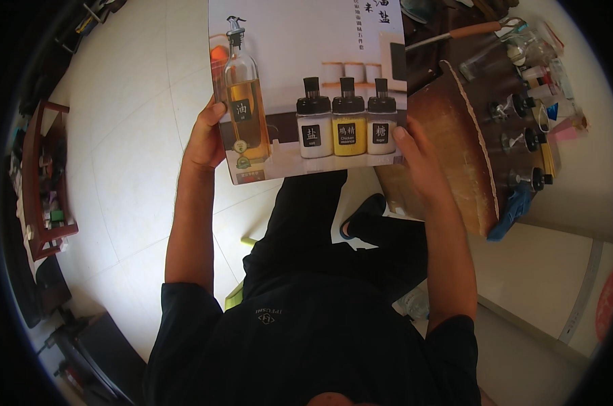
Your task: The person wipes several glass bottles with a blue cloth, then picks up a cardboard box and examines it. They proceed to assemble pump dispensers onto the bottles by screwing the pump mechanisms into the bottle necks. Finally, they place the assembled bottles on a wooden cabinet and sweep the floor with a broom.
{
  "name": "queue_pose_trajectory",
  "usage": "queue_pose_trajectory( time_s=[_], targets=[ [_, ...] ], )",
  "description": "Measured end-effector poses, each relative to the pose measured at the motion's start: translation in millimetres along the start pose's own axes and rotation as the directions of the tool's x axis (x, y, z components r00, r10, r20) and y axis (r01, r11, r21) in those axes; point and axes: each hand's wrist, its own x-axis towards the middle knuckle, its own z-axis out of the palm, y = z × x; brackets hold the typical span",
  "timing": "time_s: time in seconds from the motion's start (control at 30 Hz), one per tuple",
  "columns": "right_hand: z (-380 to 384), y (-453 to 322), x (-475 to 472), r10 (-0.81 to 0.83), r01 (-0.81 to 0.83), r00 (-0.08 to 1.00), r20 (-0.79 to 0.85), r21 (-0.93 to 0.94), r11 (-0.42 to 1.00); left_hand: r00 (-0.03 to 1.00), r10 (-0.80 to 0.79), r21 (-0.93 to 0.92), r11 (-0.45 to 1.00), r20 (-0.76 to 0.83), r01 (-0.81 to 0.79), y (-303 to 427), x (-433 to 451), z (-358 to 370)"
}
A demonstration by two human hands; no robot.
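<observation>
A large printed cardboard box [291,56] is held up before me between both hands. Its face pictures an oil bottle with a pour spout and three black-topped seasoning jars, and it bears writing. My left hand [207,132] grips the lower left edge, thumb on the front. My right hand [418,152] clasps the lower right edge in the same way. The fingers behind the box are hidden, and its top runs out of view. To the right, real black-lidded glass jars [523,139] stand in a row on a dark wooden table [469,132].
A tool with a wooden handle [476,30] and several glass containers [527,48] are on the table. A blue cloth [509,215] hangs at its corner. A reddish wooden cabinet [45,177] stands at far left, a black chair [108,350] at lower left. A plastic bottle [413,303] is beside my leg.
</observation>
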Motion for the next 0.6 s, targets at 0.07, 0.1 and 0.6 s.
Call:
queue_pose_trajectory(
  time_s=[0.07,0.1,0.6],
  targets=[
    [-2,6,4,0.000,-0.001,1.000,0.029,0.021,1.000,1.000,-0.004,0.006,1.000,0.016,0.004,0,-2,0],
    [-1,8,6,-0.007,0.006,1.000,0.029,0.050,0.999,1.000,-0.004,0.032,0.999,0.002,0.004,2,-3,2],
    [22,59,63,-0.306,0.298,0.952,-0.004,-0.219,0.929,0.992,0.089,0.511,0.859,-0.093,-0.029,73,58,-61]
  ],
)
